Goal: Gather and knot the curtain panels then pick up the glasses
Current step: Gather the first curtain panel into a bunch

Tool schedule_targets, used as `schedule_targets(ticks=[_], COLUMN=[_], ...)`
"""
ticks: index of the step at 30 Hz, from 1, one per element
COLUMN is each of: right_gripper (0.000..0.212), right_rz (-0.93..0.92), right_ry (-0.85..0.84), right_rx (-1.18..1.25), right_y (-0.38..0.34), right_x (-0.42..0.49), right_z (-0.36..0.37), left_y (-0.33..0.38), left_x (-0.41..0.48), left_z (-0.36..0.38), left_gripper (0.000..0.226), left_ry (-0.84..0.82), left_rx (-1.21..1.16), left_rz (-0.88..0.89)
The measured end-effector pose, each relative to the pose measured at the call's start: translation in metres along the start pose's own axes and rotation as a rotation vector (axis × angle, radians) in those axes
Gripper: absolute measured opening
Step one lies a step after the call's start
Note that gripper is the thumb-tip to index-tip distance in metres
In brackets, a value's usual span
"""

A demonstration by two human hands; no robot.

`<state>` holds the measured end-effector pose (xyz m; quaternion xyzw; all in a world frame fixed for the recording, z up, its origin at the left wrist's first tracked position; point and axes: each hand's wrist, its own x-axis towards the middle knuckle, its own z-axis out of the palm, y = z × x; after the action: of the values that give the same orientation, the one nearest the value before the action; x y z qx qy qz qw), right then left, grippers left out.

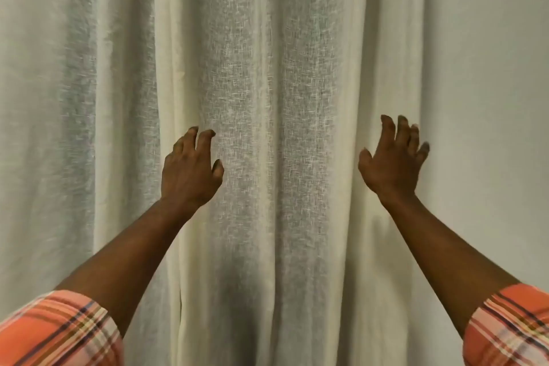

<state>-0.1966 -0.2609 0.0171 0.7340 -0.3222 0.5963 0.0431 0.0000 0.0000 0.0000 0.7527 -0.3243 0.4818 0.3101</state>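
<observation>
- Sheer cream woven curtain panels (pixel 267 68) are hanging in long vertical folds, filling the view straight ahead of the person.
- The left hand (pixel 191 169) is reaching at a fold near the middle, its grip loose, fingers curved and holding nothing.
- The right hand (pixel 392 157) is reaching at the fabric's right edge, fingers spread, grip empty; contact cannot be told.
- A smooth pale wall (pixel 490 98) is showing right of that edge.
- Orange plaid sleeves (pixel 56 333) are sitting rolled above both forearms.

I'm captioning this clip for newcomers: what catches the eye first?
A pale sheer curtain fills the view, with plain wall at the right. Two hands reach toward it: the left hand centre-left, fingers bent at a fold, the right hand spread near the curtain's right edge. Orange plaid sleeves frame the bottom corners.
</observation>
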Motion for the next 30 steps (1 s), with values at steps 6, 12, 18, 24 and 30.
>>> schedule_targets(ticks=[6,12,18,24,30], right_gripper=[0.087,0.084,0.037,0.029,0.029], right_rz=[0.197,0.360,0.357,0.263,0.231], right_ry=[0.120,0.090,-0.023,-0.046,-0.060], right_rx=[0.133,0.316,0.238,0.180,0.160], right_y=[0.016,0.011,-0.002,-0.009,0.003], right_x=[0.017,0.037,0.045,0.048,0.053], right_z=[0.022,0.019,0.023,0.028,0.028], left_y=[-0.020,-0.030,-0.031,-0.030,0.023], left_x=[0.018,0.037,0.063,0.095,0.120], left_z=[0.016,0.030,0.042,0.048,0.064], left_gripper=[0.059,0.067,0.088,0.088,0.057], left_ry=[0.063,0.032,0.042,0.060,0.049], left_rx=[0.044,-0.053,-0.148,-0.217,-0.096], left_rz=[-0.107,-0.197,-0.301,-0.536,-0.373])
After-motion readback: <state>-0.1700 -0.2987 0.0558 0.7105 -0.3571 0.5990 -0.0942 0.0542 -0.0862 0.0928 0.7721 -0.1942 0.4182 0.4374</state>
